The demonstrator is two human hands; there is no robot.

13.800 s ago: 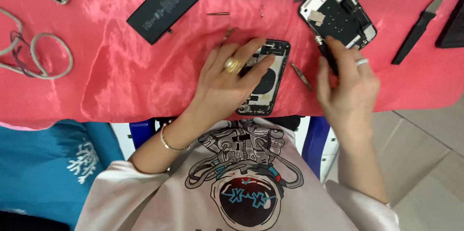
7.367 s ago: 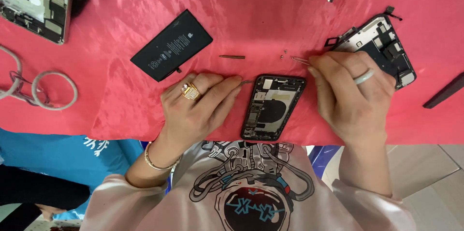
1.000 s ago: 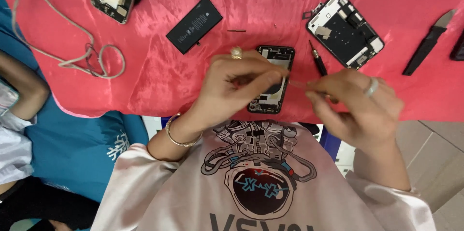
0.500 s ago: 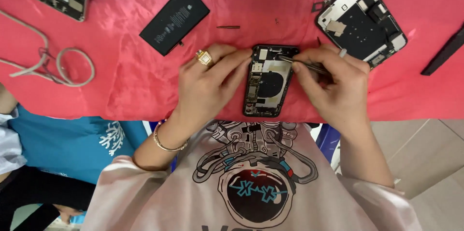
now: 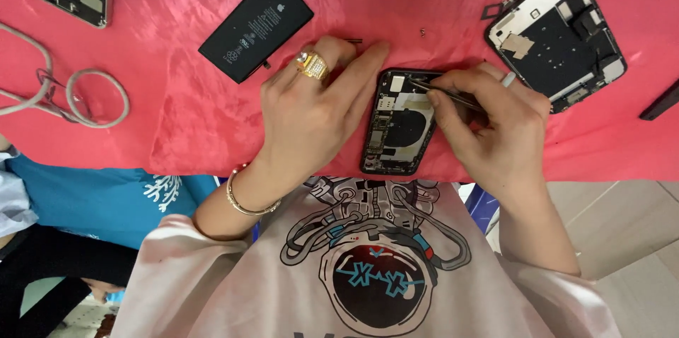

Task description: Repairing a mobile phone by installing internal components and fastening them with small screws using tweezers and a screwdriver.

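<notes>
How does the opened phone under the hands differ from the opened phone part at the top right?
The opened phone lies near the table edge, almost upright in view; the phone part lies farther away, tilted. The left hand steadies the phone while the right hand works thin tweezers into it; the part lies untouched. Both rest on the red cloth, insides exposed.

Single head-worn view, looking steeply down, close over the red-covered table [image 5: 177,119] edge and the wearer's chest
</notes>
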